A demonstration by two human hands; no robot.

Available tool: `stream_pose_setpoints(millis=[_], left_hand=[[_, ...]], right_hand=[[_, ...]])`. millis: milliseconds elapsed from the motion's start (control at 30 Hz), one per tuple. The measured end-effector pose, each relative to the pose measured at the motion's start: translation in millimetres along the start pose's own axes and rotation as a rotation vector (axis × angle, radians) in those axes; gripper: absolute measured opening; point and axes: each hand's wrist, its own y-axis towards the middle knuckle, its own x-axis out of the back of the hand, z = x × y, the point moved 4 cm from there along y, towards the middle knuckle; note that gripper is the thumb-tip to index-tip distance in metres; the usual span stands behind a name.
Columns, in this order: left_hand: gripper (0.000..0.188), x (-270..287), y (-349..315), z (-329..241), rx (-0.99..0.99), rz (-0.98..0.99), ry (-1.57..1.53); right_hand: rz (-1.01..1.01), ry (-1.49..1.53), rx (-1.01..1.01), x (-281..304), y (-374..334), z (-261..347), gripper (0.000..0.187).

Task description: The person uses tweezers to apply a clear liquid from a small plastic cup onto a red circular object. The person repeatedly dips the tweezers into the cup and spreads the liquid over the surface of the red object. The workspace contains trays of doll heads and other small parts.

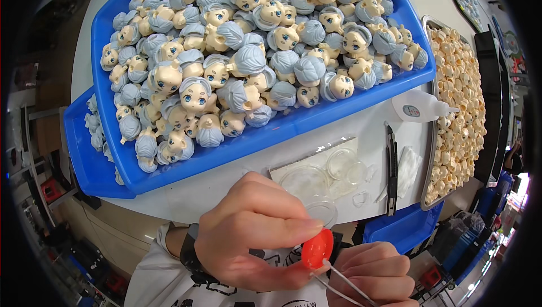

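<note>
Near the table's front edge, my left hand (pixel 254 233) is closed, pinching a small red round cap (pixel 317 248) between thumb and fingers. My right hand (pixel 375 273) is curled beside it on the right, closed on thin white sticks that look like cotton swabs (pixel 345 282). The rounded tip of one swab meets the lower rim of the red cap. Just beyond my left thumb is a clear round lid (pixel 323 210). Past it, a pale flat board (pixel 293 166) carries clear round dishes (pixel 342 163).
A big blue tray (pixel 271 137) heaped with blue-haired doll heads (pixel 195 95) fills the far side; another blue tray (pixel 84 166) sits lower left. At right are a white squeeze bottle (pixel 415 106), black utility knife (pixel 391 171), white tissue (pixel 409 166) and metal tray (pixel 428 188) of beige parts.
</note>
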Motion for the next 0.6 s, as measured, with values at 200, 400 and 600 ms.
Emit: stream_pose_setpoints(millis=[200, 400, 600], left_hand=[[0.052, 4.5, 1.6, 4.3, -0.117, 0.171, 0.054], [0.052, 4.9, -2.0, 8.5, -0.110, 0.215, 0.024], [0.051, 3.4, 0.9, 2.7, -0.110, 0.145, 0.084]], right_hand=[[0.118, 0.024, -0.026, 1.9, 0.0, 1.0, 0.021], [0.068, -0.068, -0.025, 2.6, -4.5, 6.6, 0.020], [-0.053, -0.094, -0.141, 12.0, -8.3, 8.4, 0.018]])
